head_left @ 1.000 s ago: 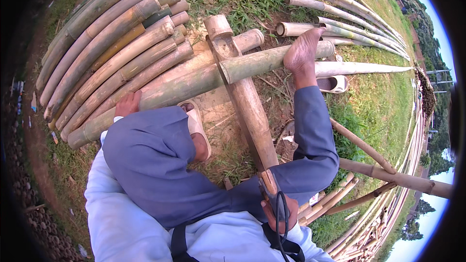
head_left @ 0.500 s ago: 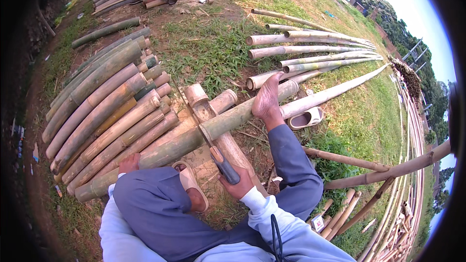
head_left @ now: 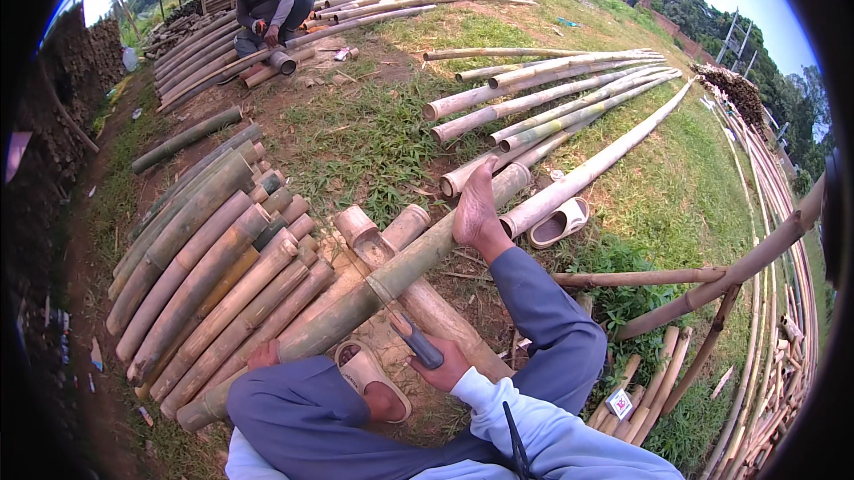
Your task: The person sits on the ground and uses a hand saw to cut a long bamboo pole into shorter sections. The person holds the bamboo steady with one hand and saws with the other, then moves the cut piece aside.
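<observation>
A long green bamboo pole (head_left: 334, 318) lies slantwise before me, resting across a thicker, notched bamboo piece (head_left: 445, 315). My right hand (head_left: 442, 363) is closed round the dark handle of a handsaw (head_left: 414, 340). Its thin blade meets the pole near the notched piece; the blade's far part is hard to make out. On the pole's near left part, my left hand (head_left: 264, 354) grips it, partly hidden behind my knee. My bare foot (head_left: 476, 211) presses on the pole farther right. A beige sandal (head_left: 374, 379) is on my other foot.
Several cut bamboo lengths (head_left: 200, 271) lie side by side at left. Long poles (head_left: 551, 93) spread over the grass ahead. An empty sandal (head_left: 559, 223) lies beyond my foot. A pole frame (head_left: 712, 289) stands at right. Far left, a person (head_left: 267, 13) squats over bamboo.
My view has tilted upward, bringing the squatting person fully into sight. The saw blade shows less beyond the pole than before. Both hands keep their places on saw and pole.
</observation>
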Motion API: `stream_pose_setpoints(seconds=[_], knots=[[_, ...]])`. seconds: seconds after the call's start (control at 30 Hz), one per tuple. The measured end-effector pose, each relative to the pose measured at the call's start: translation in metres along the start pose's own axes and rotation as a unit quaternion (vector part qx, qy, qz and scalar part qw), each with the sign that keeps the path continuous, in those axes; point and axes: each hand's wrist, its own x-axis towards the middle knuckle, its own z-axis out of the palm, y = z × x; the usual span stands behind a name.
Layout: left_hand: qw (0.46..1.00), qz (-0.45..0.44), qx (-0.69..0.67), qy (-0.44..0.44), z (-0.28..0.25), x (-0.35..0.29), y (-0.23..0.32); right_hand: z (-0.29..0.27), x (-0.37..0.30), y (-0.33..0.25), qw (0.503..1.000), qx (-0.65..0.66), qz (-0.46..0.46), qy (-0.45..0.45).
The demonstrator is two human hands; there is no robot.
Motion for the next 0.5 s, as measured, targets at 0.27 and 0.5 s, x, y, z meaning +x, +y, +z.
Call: stream_pose_setpoints(seconds=[0.27,0.5], knots=[[1.000,-0.011,-0.005,-0.002,0.000,-0.002,0.009,-0.004,-0.003,0.003,0.999,-0.032,0.003,-0.004],[1.000,-0.010,-0.020,0.011,-0.012,-0.006,0.010,0.005,-0.001,-0.016,0.997,-0.049,-0.052,0.040]])
